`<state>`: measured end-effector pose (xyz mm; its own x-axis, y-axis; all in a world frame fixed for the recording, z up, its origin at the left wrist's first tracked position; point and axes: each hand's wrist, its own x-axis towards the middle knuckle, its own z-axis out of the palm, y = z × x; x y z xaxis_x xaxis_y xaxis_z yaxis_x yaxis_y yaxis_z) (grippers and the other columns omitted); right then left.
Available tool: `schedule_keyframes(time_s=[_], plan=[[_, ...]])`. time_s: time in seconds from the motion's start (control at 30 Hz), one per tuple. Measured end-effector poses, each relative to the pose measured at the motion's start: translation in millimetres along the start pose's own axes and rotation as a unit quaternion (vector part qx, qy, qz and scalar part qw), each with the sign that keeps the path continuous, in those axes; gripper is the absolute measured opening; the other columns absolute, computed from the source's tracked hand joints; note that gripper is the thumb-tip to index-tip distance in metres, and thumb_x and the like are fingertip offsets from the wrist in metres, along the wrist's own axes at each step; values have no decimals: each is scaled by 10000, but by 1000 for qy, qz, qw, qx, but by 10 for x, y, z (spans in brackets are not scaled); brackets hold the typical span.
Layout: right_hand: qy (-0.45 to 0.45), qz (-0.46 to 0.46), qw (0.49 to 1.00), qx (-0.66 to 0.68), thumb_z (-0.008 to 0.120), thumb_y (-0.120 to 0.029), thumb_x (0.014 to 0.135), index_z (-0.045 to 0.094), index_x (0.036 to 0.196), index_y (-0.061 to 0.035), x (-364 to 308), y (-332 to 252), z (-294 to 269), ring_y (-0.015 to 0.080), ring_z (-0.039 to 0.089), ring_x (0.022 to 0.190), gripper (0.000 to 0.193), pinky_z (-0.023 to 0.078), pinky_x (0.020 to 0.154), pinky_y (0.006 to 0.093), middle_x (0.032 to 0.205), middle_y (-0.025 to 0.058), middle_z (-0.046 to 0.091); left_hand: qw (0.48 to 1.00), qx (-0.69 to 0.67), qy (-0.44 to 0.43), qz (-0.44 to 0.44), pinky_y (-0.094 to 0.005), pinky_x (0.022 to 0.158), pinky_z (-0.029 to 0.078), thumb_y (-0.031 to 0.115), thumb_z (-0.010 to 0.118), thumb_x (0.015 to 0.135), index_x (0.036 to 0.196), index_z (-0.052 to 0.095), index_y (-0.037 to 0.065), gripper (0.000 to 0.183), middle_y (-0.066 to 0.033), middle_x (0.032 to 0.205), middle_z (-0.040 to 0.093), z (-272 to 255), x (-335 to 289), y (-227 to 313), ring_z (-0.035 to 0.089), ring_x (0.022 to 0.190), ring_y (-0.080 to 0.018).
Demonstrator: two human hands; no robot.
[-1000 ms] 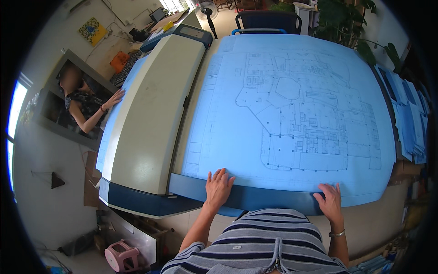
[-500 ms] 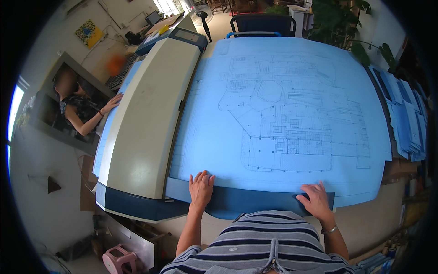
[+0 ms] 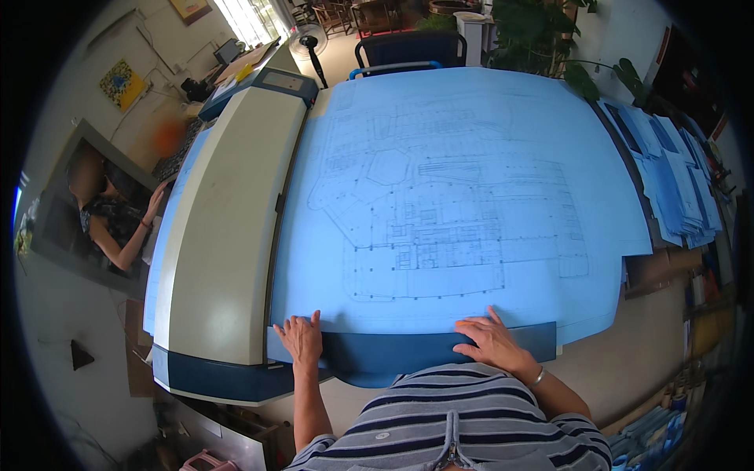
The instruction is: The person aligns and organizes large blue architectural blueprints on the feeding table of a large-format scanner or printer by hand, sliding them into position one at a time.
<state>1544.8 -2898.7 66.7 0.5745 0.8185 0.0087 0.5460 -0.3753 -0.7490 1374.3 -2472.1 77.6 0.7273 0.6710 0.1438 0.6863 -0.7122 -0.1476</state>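
A wide pale blue sheet with a line drawing of a building plan (image 3: 440, 235) lies flat on the feed table of a large-format machine (image 3: 220, 235). Its left side meets the machine's long beige cover. My left hand (image 3: 301, 337) rests at the table's dark blue front edge (image 3: 393, 349), close to the cover, fingers spread onto the sheet's near margin. Farther right, my right hand (image 3: 491, 341) lies over the same edge, its fingers apart and reaching onto the paper. Neither hand grips anything.
Across the machine a person (image 3: 118, 220) stands with a hand near the paper on that side. Folded blue papers (image 3: 671, 173) are stacked at the right. A black chair (image 3: 412, 53) and a fan (image 3: 309, 43) stand beyond the table; a pink stool (image 3: 208, 461) is at lower left.
The sheet with its drawing has slid left toward the machine. My right hand has shifted left along the edge. The other person's hand has lifted off the paper. My view has turned slightly.
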Motion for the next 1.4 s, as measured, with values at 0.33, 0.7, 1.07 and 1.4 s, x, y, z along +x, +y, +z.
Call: schedule_keyframes(time_s=[0.33,0.7,1.07,1.4], plan=[[38,8,999,-2,725,-464,963,701,1259,-95,-734,744,-649,306,617,1303,474,245,1222,668,1293,67,727,935,-224,51,270,-603,1223,301,267,747,956,1236,677,24,378,-176,1341,678,-292,-925,1984,583,1324,-360],[89,18,996,-4,747,-450,948,708,1215,-96,-1151,1149,-1002,330,607,1308,445,243,1220,669,1245,51,741,931,-200,90,291,-604,1177,370,279,794,908,1209,682,26,409,-131,947,735,-346,-1183,2638,655,1084,-323],[121,35,992,-20,781,-400,926,709,1217,-95,-1452,1553,-1345,339,601,1310,428,237,1226,654,1234,74,744,962,-148,65,219,-617,1220,284,308,735,964,1280,652,-17,461,-110,953,746,-374,-1313,2775,622,1126,-325],[135,58,989,-30,807,-332,909,709,1244,-82,-2085,2206,-1922,319,584,1335,429,244,1239,625,1270,78,733,997,-43,45,51,-626,1247,210,330,692,1003,1346,596,-64,532,-180,961,749,-489,-1519,3303,599,1195,-386]])
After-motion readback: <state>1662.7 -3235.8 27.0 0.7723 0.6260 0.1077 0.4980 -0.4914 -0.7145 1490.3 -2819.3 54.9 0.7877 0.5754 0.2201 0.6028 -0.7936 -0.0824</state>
